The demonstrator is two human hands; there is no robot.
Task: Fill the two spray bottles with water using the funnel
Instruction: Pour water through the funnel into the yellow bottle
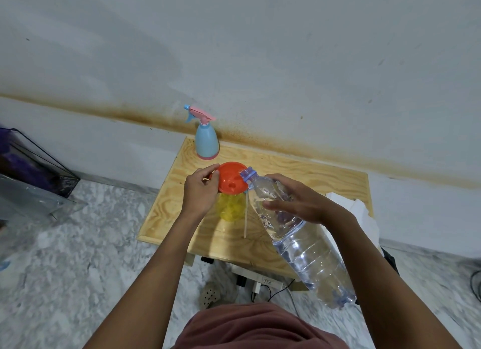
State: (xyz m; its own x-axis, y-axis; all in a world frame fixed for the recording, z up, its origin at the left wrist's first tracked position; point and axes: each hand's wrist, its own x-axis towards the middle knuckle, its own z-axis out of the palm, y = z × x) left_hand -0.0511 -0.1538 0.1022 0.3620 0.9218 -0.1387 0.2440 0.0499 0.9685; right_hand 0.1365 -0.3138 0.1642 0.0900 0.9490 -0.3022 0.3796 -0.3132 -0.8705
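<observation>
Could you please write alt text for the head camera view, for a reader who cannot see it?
The right hand tilts a clear water bottle, mouth over an orange funnel that the left hand holds on a yellow bottle on a wooden table. A blue spray bottle stands behind it.

A: Where is the funnel (231, 177)?
B: It is orange and sits in the yellow spray bottle (231, 205) on the wooden table (299, 171). The left hand (200, 190) holds its rim.
A: And the water?
B: The right hand (296, 203) grips the clear water bottle (299, 234), tilted, mouth over the funnel's edge.
A: The second sprayer?
B: The blue spray bottle (205, 138) stands upright at the table's far edge by the wall (260, 49), trigger head on.
</observation>
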